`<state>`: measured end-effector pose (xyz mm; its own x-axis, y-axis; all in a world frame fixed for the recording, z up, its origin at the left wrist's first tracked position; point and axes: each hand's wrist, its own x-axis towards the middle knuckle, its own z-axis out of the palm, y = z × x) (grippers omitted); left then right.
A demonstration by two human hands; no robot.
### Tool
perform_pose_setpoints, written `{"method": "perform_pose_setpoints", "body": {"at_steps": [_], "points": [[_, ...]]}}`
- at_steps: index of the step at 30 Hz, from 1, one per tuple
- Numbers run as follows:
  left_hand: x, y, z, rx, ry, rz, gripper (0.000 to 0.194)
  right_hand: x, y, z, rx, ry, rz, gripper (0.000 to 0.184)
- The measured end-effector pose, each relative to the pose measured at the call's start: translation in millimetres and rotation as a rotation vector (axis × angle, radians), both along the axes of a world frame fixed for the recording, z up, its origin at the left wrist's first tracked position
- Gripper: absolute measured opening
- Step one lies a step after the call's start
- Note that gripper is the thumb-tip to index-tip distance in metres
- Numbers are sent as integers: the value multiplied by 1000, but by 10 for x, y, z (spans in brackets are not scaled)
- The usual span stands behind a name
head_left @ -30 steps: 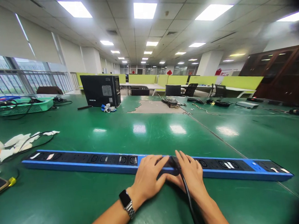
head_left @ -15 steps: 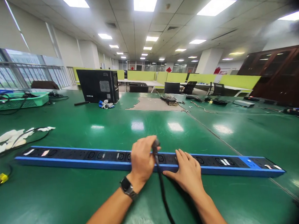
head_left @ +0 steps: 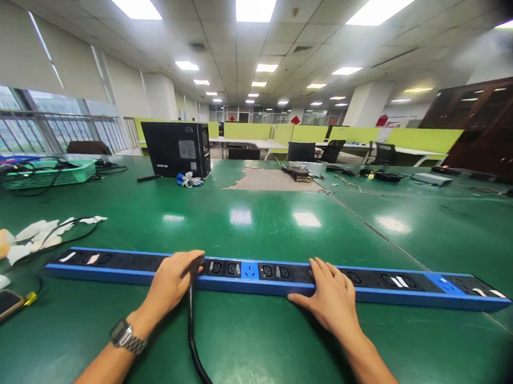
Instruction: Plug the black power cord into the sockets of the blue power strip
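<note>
Person's L hand (head_left: 175, 279) grips blk plug (head_left: 199, 263), cord (head_left: 190, 326) trailing nearward, at pwr strip (head_left: 249, 284) flat on table (head_left: 262, 354); can't tell if seated. Step: prob. working plug on pwr strip; next calls for keeping it square. R hand (head_left: 335, 290) clasps pwr strip, thumb nearside.

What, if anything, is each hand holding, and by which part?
The left hand holds the black cable by its plug end, at the power strip. The right hand lies on the strip, thumb at its front edge; whether it grips can't be told.
</note>
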<state>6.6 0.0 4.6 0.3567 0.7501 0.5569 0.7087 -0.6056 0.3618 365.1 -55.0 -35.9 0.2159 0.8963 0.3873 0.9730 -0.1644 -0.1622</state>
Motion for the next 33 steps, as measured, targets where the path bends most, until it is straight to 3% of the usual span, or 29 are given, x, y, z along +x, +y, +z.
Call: {"method": "perform_pose_setpoints", "body": {"at_steps": [4,9,13,16,20,23,33], "points": [[-18,58,-41,-6,49,-44,29,-19,-8,29,-17,-8,-18,85],[-32,10,-123,49,9,19,36,-19,-5,25,-6,-13,-11,85],[89,-86,-62,125,-190,107,30,-2,7,-4,-10,-5,-2,84],[386,-161,4,241,-362,140,25,3,9,-13,14,-6,7,82],[903,-185,-2,163,-227,-17,22,-10,-1,9,10,-6,-1,84],[1107,-152,-21,64,-144,-35,24,-25,-8,35,-9,-2,-10,86],[1083,-114,55,-2,-83,-70,25,-48,-23,68,-38,12,-25,86]]}}
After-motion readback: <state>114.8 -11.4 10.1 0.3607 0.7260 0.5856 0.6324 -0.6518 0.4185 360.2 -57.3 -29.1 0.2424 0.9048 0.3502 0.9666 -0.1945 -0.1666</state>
